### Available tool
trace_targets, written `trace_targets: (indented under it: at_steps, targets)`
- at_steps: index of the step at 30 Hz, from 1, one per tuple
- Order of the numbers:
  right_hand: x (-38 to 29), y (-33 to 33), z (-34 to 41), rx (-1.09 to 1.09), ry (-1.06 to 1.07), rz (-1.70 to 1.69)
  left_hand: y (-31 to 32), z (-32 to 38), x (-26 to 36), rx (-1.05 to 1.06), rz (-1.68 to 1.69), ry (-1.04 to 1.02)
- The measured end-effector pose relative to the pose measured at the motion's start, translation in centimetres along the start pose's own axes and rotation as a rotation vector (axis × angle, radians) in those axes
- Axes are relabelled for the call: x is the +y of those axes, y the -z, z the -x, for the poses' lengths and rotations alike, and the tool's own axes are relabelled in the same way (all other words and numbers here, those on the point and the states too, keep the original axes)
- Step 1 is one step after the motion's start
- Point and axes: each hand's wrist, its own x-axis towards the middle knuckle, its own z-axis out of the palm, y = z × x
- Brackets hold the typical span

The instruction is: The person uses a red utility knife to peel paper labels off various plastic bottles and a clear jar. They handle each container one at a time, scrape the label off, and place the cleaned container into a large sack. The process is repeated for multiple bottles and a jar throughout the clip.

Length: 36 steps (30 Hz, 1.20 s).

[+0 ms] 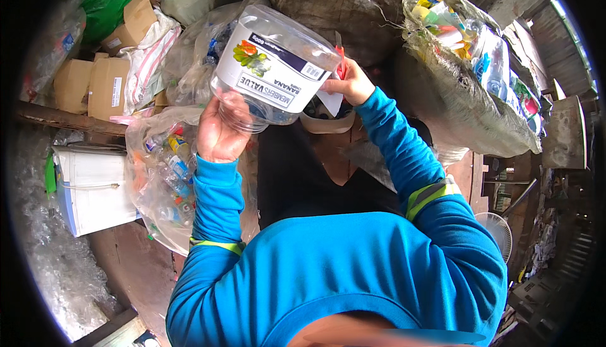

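A clear plastic jar [279,63] with a white printed label is held tilted in front of me, its round threaded mouth towards the lower left. Around that mouth end, my left hand [225,127] grips the jar, some fingers seen through the clear plastic. At the jar's other end, my right hand [349,82] holds a red-handled tool [340,60] with a narrow blade, probably a cutter or knife. A white pointed flap [331,102], perhaps a piece of label, hangs beneath the right fingers. Whether the blade touches the jar is unclear.
A clear bag of plastic bottles [175,172] stands at the left, beside a white box [97,188]. Cardboard boxes [108,86] lie at the upper left. A large woven sack [454,82] of plastic waste leans at the right. Below the jar is a pale container [326,125]. An electric fan [494,234] stands at the right.
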Motion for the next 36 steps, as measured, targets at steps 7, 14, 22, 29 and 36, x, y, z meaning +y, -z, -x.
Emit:
trace_targets:
  at_steps: [7,14,22,29,36]
  targets:
    - [-0.2,-2.2,2.8,0.061,-0.05,0.17,1.7,-1.2,3.5,0.295,-0.296,-0.446]
    - [-1.7,-3.2,7.2,0.093,0.074,0.408,5.9,-4.0,6.7,-0.074,-0.388,-0.475]
    - [-6.1,1.2,12.7,0.281,0.269,0.364,8.0,-5.5,9.7,0.637,-0.801,-1.215]
    - [-22.2,18.7,13.8,1.126,0.45,0.094,6.7,-3.8,9.7,0.226,-0.73,-0.903]
    - [-25.5,31.3,17.3,1.287,0.53,1.762,11.2,-3.4,10.3,0.525,-1.044,-0.933]
